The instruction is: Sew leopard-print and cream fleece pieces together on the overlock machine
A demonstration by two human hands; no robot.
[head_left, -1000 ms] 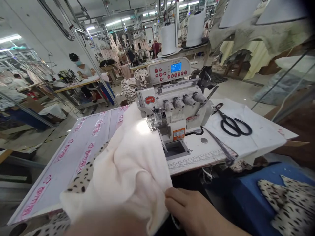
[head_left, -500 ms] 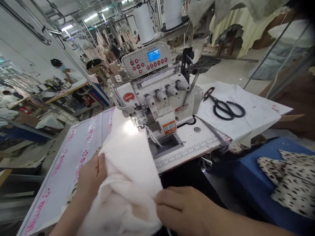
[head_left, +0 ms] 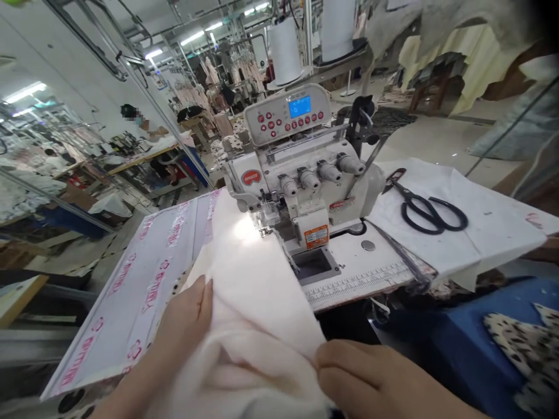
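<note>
A white fabric piece (head_left: 257, 285) runs from the lit presser foot of the overlock sewing machine (head_left: 301, 174) down toward me, bunching into folds at the bottom. My left hand (head_left: 187, 317) is closed on the fabric's left side, its fingertips partly hidden in the cloth. Lower right, my right hand (head_left: 358, 372) pinches the fabric's right edge, with the fingers curled. Between the hands the cloth lies fairly flat near the machine and loosely folded closer to me.
Black scissors (head_left: 430, 209) lie on the white-covered table part at right. Spotted fabric (head_left: 515, 343) rests on a blue surface (head_left: 463, 326) at lower right. Thread cones (head_left: 286, 52) stand behind the machine. A co-worker (head_left: 140, 122) sits at a far table on the left.
The view has shifted, so the machine and scissors appear farther right and slightly lower. Both hands still hold the fabric, which looks more stretched out between the right hand and the machine.
</note>
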